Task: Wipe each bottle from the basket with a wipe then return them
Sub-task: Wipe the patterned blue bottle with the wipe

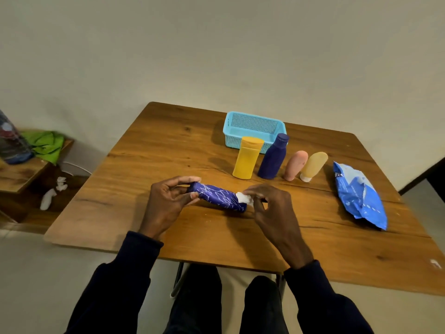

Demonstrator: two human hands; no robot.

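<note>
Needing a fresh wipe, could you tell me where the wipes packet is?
In the head view, the blue wipes packet lies on the table's right side, beside the tan tube.

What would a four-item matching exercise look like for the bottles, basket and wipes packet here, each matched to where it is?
1 purple patterned bottle
2 tall yellow plastic bottle
3 light blue mesh plastic basket
4 crinkled blue wipes packet

A lying flat, far right
B held sideways by left hand, right hand pinching a white wipe against it
C farthest back
D standing upright before the basket

Pairs: 1-B, 2-D, 3-C, 4-A
</note>
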